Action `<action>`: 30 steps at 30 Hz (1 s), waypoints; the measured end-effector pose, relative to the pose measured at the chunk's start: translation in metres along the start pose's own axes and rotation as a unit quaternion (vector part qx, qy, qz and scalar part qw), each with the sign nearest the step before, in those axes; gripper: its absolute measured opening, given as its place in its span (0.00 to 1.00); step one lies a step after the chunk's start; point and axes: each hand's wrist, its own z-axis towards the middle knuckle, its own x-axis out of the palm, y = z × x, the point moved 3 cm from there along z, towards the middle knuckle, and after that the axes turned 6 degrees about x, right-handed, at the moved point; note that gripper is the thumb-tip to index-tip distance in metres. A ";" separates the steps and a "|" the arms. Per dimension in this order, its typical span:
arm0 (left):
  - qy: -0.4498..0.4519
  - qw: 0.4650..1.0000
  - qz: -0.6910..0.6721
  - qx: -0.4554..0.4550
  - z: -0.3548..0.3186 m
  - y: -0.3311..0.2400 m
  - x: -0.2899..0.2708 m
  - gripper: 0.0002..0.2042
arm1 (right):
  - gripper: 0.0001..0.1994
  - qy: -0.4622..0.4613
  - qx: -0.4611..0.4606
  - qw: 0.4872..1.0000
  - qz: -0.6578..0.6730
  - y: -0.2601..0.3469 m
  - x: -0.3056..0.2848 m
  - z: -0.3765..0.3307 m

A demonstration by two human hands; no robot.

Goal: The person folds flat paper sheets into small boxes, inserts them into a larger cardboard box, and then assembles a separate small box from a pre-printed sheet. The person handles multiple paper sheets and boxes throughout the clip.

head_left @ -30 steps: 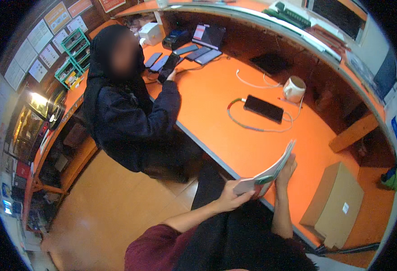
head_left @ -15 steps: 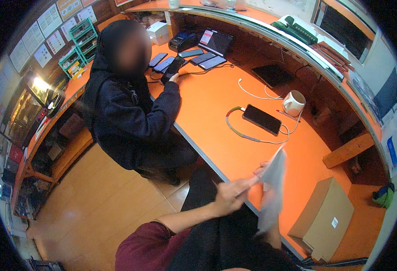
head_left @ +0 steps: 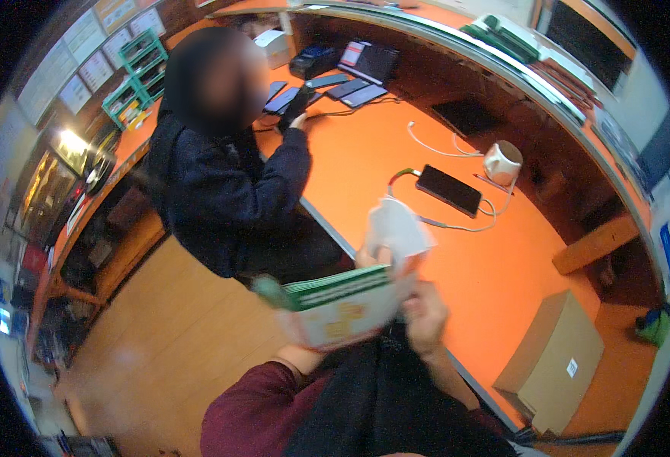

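A green-and-white printed packet [head_left: 342,308] with a yellow-orange picture is held over my lap, beside the near edge of the orange table. It looks thin and bends, and motion smears it. From its upper right a white flap or sheet [head_left: 399,228] sticks up; whether it is part of the packet I cannot tell. My left hand [head_left: 367,257] is mostly hidden behind the packet, with a few fingers showing above its top edge, closed on it. At the packet's right end, my right hand [head_left: 426,314] has its fingers closed at the edge.
A phone [head_left: 448,190] with a cable lies across the table near a white mug [head_left: 502,162] and a pencil [head_left: 495,184]. An open cardboard box [head_left: 554,362] stands at right. On the left a person in dark clothes [head_left: 228,190] holds a phone beside several others.
The packet, earlier a pale thin shape seen edge-on over the table edge, has swung left and turned its printed face into view. Both hands moved with it.
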 end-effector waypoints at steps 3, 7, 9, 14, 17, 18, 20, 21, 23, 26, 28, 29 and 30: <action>0.021 0.995 -0.099 0.015 0.022 -0.011 -0.001 0.16 | 0.24 0.053 -0.012 0.998 -0.022 0.014 0.018 -0.014; 0.158 0.977 -0.139 -0.038 0.016 -0.025 -0.019 0.16 | 0.33 0.061 0.006 0.993 0.101 0.006 0.030 -0.017; 0.208 0.971 -0.106 -0.062 -0.001 -0.021 -0.031 0.16 | 0.41 0.057 0.020 0.987 0.148 0.000 0.034 -0.014; 0.254 0.960 0.050 -0.109 -0.040 -0.004 -0.080 0.17 | 0.51 0.111 0.074 0.979 0.151 -0.009 0.045 -0.024; 0.254 0.957 0.111 -0.087 -0.038 0.010 -0.082 0.17 | 0.51 0.156 0.084 0.976 0.123 -0.026 0.044 -0.032; 0.255 0.956 0.128 -0.075 -0.034 0.014 -0.079 0.18 | 0.50 0.204 0.119 0.950 0.203 -0.035 0.042 -0.034; 0.256 0.952 0.160 -0.052 -0.021 0.018 -0.071 0.18 | 0.48 0.287 0.172 0.879 0.340 -0.048 0.029 -0.033; 0.257 0.949 0.176 -0.043 -0.015 0.019 -0.068 0.18 | 0.43 0.282 0.195 0.863 0.372 -0.053 0.014 -0.028; 0.251 0.947 0.195 -0.042 -0.002 0.017 -0.070 0.19 | 0.37 0.105 0.243 0.902 0.341 -0.056 -0.030 -0.020; 0.237 0.949 0.173 -0.117 0.000 0.012 -0.082 0.21 | 0.33 -0.053 0.181 0.965 0.183 -0.025 -0.093 -0.009; 0.215 0.960 0.121 -0.134 -0.016 0.009 -0.085 0.22 | 0.30 -0.125 0.085 0.985 0.081 0.004 -0.115 -0.001; 0.209 0.963 0.075 -0.154 -0.029 0.009 -0.082 0.22 | 0.29 -0.172 0.050 0.983 0.036 0.016 -0.117 0.004; 0.246 0.946 0.183 -0.106 -0.036 0.008 -0.078 0.23 | 0.29 -0.054 0.036 0.998 -0.012 0.023 -0.101 0.010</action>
